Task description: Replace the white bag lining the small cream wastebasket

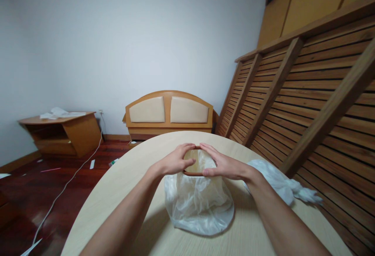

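Observation:
In front of me a small bin with a brown rim (193, 174) stands on the round table (146, 158). A translucent white plastic bag (199, 207) lines its inside and hangs loosely down around its outside, spreading onto the tabletop. My left hand (178, 159) is curved around the left side of the rim, its thumb reaching over the opening. On the right side my right hand (221, 163) holds the rim, thumb at the near edge and fingers at the far edge. The bin's body is mostly hidden by the bag.
A knotted white plastic bag (272, 182) lies on the table's right side, beyond my right forearm. Slatted wooden panels (322, 104) lean along the right. A headboard (168, 111) stands behind the table. A low cabinet (64, 135) and a white cable (68, 184) are at left.

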Action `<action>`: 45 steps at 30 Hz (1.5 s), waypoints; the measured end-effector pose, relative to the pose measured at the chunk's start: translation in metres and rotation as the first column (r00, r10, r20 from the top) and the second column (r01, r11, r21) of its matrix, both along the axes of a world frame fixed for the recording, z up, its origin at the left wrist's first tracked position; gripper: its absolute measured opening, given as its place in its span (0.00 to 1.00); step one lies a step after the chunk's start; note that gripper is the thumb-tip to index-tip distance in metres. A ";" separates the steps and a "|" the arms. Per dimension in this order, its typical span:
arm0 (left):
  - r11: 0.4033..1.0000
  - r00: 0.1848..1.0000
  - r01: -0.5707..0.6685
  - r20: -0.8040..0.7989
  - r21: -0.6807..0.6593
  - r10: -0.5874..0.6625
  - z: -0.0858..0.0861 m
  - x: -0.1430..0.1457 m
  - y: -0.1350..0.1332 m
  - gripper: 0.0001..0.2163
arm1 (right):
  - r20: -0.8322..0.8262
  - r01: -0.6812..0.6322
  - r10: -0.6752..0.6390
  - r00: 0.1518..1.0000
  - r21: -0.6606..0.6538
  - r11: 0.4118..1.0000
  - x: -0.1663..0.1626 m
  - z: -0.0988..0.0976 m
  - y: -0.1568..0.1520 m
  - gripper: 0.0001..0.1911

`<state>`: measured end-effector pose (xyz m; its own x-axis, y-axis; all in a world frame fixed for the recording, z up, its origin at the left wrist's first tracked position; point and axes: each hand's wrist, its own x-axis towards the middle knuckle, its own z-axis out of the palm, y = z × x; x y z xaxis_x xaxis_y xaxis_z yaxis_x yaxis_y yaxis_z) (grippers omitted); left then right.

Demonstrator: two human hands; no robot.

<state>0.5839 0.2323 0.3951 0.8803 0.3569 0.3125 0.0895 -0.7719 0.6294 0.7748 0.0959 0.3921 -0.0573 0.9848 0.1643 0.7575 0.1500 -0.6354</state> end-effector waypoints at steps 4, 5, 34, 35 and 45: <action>1.000 1.000 0.003 0.000 -0.001 -0.003 0.001 0.000 -0.001 0.27 | 0.000 0.013 -0.013 1.000 -0.040 0.999 0.000 0.002 -0.001 0.59; 1.000 1.000 -0.003 0.008 -0.013 0.003 0.000 0.001 -0.001 0.27 | 0.001 0.011 -0.011 1.000 -0.044 0.999 0.000 0.002 -0.001 0.59; 0.917 0.929 -0.331 0.093 -0.220 0.358 -0.010 0.012 0.018 0.10 | 0.164 -0.288 0.255 0.953 0.221 0.932 -0.037 0.032 -0.018 0.06; 0.915 0.929 -0.334 0.088 -0.228 0.361 -0.010 0.012 0.018 0.10 | 0.150 -0.280 0.252 0.956 0.204 0.938 -0.038 0.032 -0.019 0.07; 0.888 0.916 -0.315 0.139 -0.335 0.377 -0.003 0.013 0.014 0.08 | 0.144 -0.294 0.260 0.955 0.341 0.893 -0.033 0.030 -0.018 0.06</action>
<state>0.5967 0.2462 0.3924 0.6158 0.7309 0.2943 0.1678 -0.4866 0.8574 0.7414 0.0779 0.4222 -0.3512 0.8036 0.4805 0.7044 0.5649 -0.4298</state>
